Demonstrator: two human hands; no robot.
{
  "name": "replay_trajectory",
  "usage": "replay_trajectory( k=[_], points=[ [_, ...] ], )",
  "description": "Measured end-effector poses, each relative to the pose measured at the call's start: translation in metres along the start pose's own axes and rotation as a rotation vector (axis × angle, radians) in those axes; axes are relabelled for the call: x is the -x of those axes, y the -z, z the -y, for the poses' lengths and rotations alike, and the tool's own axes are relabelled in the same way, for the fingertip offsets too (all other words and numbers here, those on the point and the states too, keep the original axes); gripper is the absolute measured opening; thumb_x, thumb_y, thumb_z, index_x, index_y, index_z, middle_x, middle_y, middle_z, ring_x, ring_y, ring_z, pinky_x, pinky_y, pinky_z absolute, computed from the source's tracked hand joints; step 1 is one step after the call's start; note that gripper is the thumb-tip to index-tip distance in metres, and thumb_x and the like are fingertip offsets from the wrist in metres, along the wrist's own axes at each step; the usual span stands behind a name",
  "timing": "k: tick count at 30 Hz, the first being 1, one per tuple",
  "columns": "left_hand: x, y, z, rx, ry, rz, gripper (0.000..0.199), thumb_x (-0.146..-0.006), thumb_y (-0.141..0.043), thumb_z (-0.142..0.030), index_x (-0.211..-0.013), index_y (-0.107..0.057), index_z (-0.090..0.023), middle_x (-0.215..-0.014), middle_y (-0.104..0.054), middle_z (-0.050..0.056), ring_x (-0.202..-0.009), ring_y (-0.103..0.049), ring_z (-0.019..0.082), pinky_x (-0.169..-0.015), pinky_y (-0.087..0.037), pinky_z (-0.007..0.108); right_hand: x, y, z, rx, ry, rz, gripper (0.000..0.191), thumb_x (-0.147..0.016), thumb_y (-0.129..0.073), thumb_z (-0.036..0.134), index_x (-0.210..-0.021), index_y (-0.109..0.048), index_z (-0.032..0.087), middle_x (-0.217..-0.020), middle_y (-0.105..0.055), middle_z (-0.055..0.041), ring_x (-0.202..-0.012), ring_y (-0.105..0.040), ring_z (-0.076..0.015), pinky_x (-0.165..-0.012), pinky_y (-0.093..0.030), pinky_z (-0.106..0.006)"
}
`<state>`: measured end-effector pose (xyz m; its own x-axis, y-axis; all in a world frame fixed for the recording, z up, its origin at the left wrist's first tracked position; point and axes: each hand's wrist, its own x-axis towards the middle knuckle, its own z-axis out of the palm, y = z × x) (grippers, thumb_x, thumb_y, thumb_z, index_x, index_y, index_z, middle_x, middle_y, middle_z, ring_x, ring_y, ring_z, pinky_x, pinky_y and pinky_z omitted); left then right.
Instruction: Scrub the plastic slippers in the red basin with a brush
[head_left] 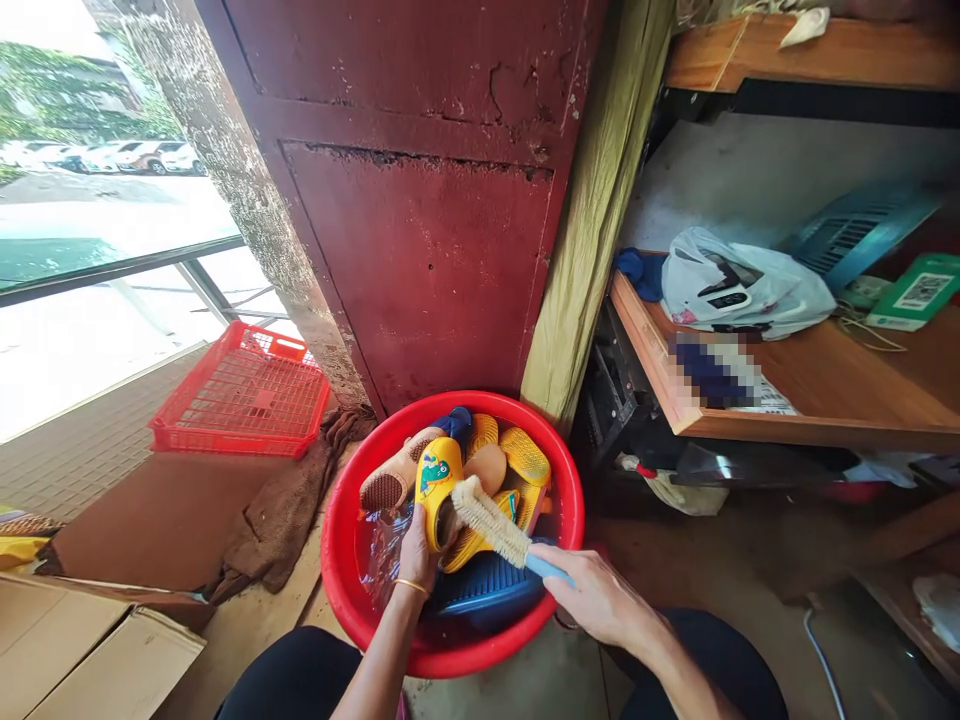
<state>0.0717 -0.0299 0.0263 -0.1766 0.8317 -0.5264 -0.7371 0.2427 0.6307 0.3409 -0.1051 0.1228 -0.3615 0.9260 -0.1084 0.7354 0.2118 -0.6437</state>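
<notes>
A round red basin (339, 590) holds water and several shoes. My left hand (418, 552) grips a yellow shoe (438, 478) with a green cartoon figure on it, held upright above the others. Wrapped round the blue handle of a brush (491, 522), my right hand (596, 592) is closed. The brush's pale bristles are at the yellow shoe's opening. Beige shoes (384, 490) lie at the basin's left, yellow soles (525, 455) at the back right. A blue ridged piece (487, 588) sits in the water near the front.
A red plastic crate (247, 390) stands left of the basin, beside a brown cloth (281, 510). Cardboard (90, 640) lies at the lower left. Behind is a dark red door (420, 260). On the right, a wooden shelf (832, 390) bears a plastic bag (739, 285) and a green box (922, 290).
</notes>
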Motion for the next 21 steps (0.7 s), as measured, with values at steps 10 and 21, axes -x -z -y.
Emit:
replay_trajectory(
  k=[10, 21],
  points=[
    [0.024, -0.022, -0.037, -0.285, -0.16, 0.312, 0.065, -0.06, -0.084, -0.014, -0.123, -0.067, -0.015, -0.099, -0.078, 0.007, -0.094, -0.072, 0.028, -0.081, -0.057, 0.033, -0.016, -0.051, -0.01, -0.379, -0.039, -0.366, 0.054, -0.099, -0.044, 0.049, -0.14, -0.059, 0.018, -0.121, -0.073, -0.0123, -0.104, -0.071, -0.0241, -0.095, -0.056, -0.034],
    [0.003, -0.047, -0.055, -0.477, -0.425, 0.255, 0.055, -0.065, -0.083, -0.02, -0.117, -0.066, -0.018, -0.091, -0.076, 0.003, -0.091, -0.07, 0.022, -0.08, -0.055, 0.026, -0.033, -0.105, -0.028, -0.579, -0.225, -0.499, 0.08, -0.092, -0.04, 0.075, -0.138, -0.059, 0.014, -0.073, -0.064, -0.0034, -0.053, -0.06, -0.0158, -0.046, -0.049, -0.024]
  ],
)
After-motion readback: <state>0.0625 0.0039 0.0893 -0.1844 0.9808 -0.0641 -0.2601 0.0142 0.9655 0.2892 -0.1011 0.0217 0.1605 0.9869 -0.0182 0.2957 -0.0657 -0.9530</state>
